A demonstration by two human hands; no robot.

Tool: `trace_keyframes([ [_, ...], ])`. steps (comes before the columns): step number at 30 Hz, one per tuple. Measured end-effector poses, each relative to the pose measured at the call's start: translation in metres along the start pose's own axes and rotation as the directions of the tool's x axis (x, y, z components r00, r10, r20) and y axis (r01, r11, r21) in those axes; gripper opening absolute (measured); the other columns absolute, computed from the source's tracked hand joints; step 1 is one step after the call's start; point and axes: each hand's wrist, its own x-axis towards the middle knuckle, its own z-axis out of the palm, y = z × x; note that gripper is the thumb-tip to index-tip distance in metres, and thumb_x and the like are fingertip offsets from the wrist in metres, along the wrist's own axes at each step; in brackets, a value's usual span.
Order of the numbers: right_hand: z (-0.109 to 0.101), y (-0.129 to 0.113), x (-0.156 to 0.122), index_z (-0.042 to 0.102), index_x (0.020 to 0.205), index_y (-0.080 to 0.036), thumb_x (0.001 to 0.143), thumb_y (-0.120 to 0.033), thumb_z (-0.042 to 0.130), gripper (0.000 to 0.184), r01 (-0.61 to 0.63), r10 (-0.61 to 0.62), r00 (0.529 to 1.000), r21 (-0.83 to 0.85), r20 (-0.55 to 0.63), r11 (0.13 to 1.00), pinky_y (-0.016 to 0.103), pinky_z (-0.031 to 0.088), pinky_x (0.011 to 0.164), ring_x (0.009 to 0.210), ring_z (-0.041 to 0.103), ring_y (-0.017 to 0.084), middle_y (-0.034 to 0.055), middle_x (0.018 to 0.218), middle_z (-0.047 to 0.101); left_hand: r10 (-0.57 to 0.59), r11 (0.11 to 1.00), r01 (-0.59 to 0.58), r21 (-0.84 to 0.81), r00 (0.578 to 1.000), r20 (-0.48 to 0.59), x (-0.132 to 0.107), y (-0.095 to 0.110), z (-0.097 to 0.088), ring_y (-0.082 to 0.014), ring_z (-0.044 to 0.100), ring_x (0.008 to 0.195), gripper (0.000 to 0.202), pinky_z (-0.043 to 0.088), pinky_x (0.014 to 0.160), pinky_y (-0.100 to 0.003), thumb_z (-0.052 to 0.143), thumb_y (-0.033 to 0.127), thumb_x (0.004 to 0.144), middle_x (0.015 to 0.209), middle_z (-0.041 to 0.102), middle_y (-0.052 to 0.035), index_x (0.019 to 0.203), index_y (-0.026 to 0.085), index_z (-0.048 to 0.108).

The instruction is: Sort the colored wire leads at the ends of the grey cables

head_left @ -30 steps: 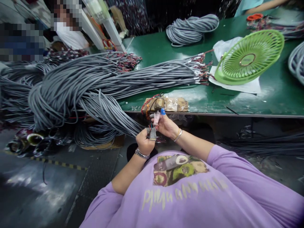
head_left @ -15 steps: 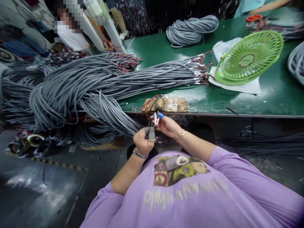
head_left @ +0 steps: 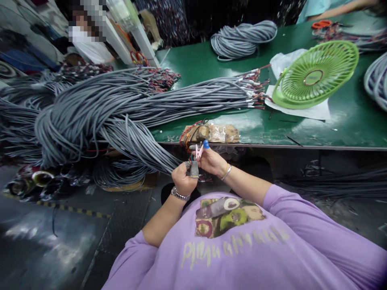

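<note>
Near the table's front edge, my left hand (head_left: 184,180) is closed around the end of a grey cable bundle (head_left: 157,156). Thin coloured wires stick up from it, and a grey covering (head_left: 194,170) sits at the thumb side. Just right of it, my right hand (head_left: 214,162) pinches a small pink clip (head_left: 198,152) that looks like a clothespin, held against the wire ends. A blue cover (head_left: 206,144) caps one of its digits. The fingers behind the clip are partly hidden.
On the green table (head_left: 272,135) lie a taped wooden block (head_left: 223,133), many grey cables (head_left: 193,96) with stripped ends, a cable coil (head_left: 242,39) and a green fan (head_left: 317,74). Red-handled scissors (head_left: 322,25) lie far right. Co-workers are at the far side.
The pink clip has turned more upright and its two legs now show spread apart. Both hands have shifted only slightly; the view has moved a little.
</note>
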Motion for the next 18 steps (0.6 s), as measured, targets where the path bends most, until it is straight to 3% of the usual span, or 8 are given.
trace_keyframes([
  [8, 0.005, -0.001, 0.002, 0.061, 0.073, -0.016, 0.082, -0.055, 0.061, 0.040, 0.012, -0.008, 0.997, 0.051, -0.073, 0.999, 0.020, 0.040, 0.050, 0.052, 0.051, 0.008, 0.0005, 0.066, 0.064, -0.015, 1.000, 0.015, 0.008, 1.000, 0.012, -0.001, -0.003, 0.001, -0.0129, 0.057, 0.047, 0.017, 0.045, 0.052, -0.024, 0.060, 0.030, 0.078, 0.053, 0.064, -0.0013, 0.072, 0.017, 0.069],
  [12, 0.003, 0.000, -0.001, 0.063, 0.079, -0.016, 0.083, -0.061, 0.056, 0.045, -0.002, 0.005, 0.999, 0.054, -0.043, 0.999, 0.021, 0.042, 0.053, 0.054, 0.053, 0.009, 0.0011, 0.069, 0.065, 0.034, 0.999, -0.034, 0.024, 0.999, 0.010, -0.003, -0.005, 0.001, -0.0132, 0.058, 0.048, 0.016, 0.045, 0.052, -0.024, 0.058, 0.028, 0.079, 0.054, 0.064, -0.0021, 0.072, 0.017, 0.068],
  [18, 0.000, -0.005, -0.008, 0.062, 0.084, -0.017, 0.084, -0.069, 0.044, 0.055, -0.060, 0.060, 0.998, 0.008, 0.019, 0.998, 0.021, 0.040, 0.051, 0.058, 0.053, 0.011, 0.0038, 0.077, 0.066, 0.005, 0.999, -0.006, 0.036, 1.000, 0.012, -0.006, -0.004, -0.007, -0.0138, 0.059, 0.049, 0.016, 0.046, 0.053, -0.025, 0.059, 0.029, 0.078, 0.055, 0.065, -0.0027, 0.072, 0.018, 0.068],
])
